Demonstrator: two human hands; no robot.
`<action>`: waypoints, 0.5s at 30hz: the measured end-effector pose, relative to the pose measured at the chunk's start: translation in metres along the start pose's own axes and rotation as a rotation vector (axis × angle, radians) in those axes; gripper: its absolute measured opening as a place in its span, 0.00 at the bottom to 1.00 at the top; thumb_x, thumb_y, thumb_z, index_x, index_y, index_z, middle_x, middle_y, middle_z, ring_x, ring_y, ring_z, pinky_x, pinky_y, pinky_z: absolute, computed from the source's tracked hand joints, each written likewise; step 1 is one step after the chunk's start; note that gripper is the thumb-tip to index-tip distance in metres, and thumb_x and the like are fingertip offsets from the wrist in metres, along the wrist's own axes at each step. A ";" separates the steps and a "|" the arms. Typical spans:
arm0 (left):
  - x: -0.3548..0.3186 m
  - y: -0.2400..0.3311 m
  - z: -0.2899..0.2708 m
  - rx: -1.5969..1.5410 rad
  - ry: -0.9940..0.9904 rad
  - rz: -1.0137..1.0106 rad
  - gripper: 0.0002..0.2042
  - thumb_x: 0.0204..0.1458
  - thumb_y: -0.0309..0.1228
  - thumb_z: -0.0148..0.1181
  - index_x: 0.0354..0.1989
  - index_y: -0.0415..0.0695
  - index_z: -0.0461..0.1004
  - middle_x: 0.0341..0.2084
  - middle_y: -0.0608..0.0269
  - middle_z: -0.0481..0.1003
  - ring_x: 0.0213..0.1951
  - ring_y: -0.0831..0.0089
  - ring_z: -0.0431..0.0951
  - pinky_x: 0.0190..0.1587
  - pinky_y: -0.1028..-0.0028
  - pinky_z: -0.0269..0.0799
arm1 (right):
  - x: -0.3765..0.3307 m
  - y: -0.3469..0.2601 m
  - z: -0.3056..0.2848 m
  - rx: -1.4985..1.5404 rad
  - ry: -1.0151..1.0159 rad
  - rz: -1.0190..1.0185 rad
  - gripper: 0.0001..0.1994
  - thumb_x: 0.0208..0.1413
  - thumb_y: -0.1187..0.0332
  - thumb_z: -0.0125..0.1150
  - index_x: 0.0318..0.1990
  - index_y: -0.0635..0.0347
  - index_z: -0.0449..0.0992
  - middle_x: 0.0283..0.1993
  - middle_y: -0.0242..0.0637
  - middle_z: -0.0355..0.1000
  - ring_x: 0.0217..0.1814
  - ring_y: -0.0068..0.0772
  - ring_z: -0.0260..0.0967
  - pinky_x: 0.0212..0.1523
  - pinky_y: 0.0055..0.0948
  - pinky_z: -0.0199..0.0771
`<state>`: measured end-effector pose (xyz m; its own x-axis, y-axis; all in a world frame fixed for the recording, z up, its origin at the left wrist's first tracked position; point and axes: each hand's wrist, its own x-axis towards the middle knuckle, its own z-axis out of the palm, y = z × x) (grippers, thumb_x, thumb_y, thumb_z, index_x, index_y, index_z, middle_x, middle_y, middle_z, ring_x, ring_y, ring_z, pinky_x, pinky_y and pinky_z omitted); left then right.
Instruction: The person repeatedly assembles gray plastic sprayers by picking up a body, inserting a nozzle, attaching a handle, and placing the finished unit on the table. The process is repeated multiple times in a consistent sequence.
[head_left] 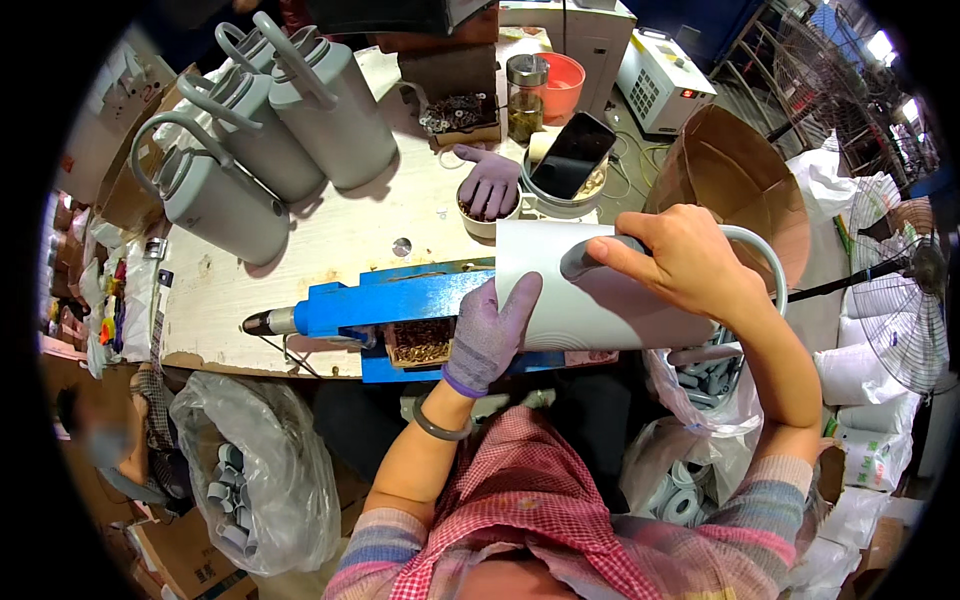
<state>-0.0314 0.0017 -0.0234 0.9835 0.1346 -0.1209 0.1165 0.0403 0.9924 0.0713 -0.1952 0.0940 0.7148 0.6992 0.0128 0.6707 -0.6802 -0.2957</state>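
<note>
A light grey cylindrical can lies on its side in front of me, its loop handle toward the right. My left hand, in a purple-grey glove, grips its left end with the thumb on the outside; the fingers are hidden. My bare right hand is wrapped round a darker grey curved grip piece against the can's upper side. Whether that piece is fastened cannot be seen. Under the can's left end runs the arm of a blue bench tool, with a box of small brass-coloured parts beside it.
Several grey cans with loop handles stand on the table's left. Behind are a purple glove on a cup, a phone, a glass jar and a red cup. Bags of grey parts hang below; a person sits left.
</note>
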 end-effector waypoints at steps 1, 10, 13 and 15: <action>0.000 0.002 0.000 0.003 -0.017 -0.004 0.19 0.62 0.40 0.55 0.45 0.32 0.76 0.35 0.59 0.80 0.36 0.78 0.76 0.40 0.75 0.73 | 0.000 0.001 0.000 -0.007 -0.008 -0.001 0.31 0.60 0.40 0.50 0.24 0.63 0.75 0.17 0.54 0.68 0.23 0.58 0.69 0.27 0.49 0.69; 0.001 0.004 -0.004 0.052 -0.092 -0.090 0.19 0.63 0.41 0.54 0.46 0.34 0.76 0.34 0.52 0.81 0.36 0.68 0.80 0.43 0.69 0.74 | -0.001 0.010 0.004 -0.021 -0.083 -0.155 0.26 0.58 0.46 0.57 0.23 0.63 0.73 0.14 0.50 0.67 0.17 0.55 0.67 0.22 0.44 0.67; 0.001 0.002 -0.005 0.059 -0.113 0.025 0.17 0.63 0.38 0.54 0.48 0.35 0.75 0.35 0.50 0.80 0.36 0.64 0.81 0.43 0.68 0.74 | -0.005 0.010 0.009 -0.071 -0.010 -0.224 0.25 0.58 0.46 0.58 0.22 0.61 0.70 0.13 0.46 0.66 0.16 0.51 0.68 0.21 0.42 0.66; 0.000 -0.002 -0.005 0.010 -0.102 0.009 0.15 0.63 0.34 0.53 0.50 0.36 0.74 0.37 0.47 0.79 0.38 0.62 0.80 0.43 0.66 0.74 | -0.004 0.009 0.012 -0.107 -0.026 -0.223 0.25 0.57 0.45 0.58 0.23 0.59 0.69 0.13 0.43 0.67 0.16 0.48 0.68 0.21 0.40 0.67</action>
<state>-0.0321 0.0064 -0.0258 0.9935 0.0336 -0.1090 0.1080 0.0300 0.9937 0.0723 -0.2016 0.0803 0.5423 0.8392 0.0411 0.8295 -0.5269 -0.1852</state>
